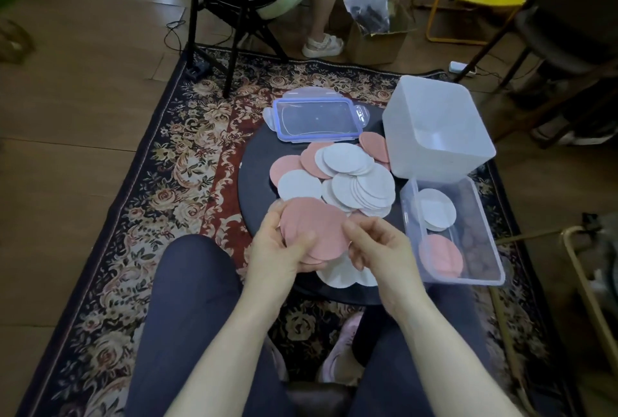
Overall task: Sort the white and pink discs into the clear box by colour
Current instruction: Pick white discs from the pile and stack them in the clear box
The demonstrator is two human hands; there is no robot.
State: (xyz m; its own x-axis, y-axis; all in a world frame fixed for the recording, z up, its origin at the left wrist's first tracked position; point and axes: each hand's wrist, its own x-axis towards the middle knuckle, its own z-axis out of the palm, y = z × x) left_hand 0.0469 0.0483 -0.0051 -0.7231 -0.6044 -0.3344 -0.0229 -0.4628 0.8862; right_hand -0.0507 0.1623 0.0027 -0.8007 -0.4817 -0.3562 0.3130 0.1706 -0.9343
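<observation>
My left hand (277, 246) holds a stack of pink discs (314, 226) from below and the left, thumb on top. My right hand (374, 246) pinches the stack's right edge. Beyond them, a loose heap of white discs (361, 182) and pink discs (287, 166) lies on the round black table (257, 156). More white discs (341, 274) lie under my hands. The clear box (481, 269) stands at the table's right edge; white discs (436, 209) sit in its far part and pink discs (441, 254) in its near part.
The clear lid with a blue rim (317, 119) lies at the table's far side. A tall white tub (434, 129) stands at the far right. A seated person's leg and chair (234, 15) are behind, on the patterned rug (187, 162). My knees are below the table.
</observation>
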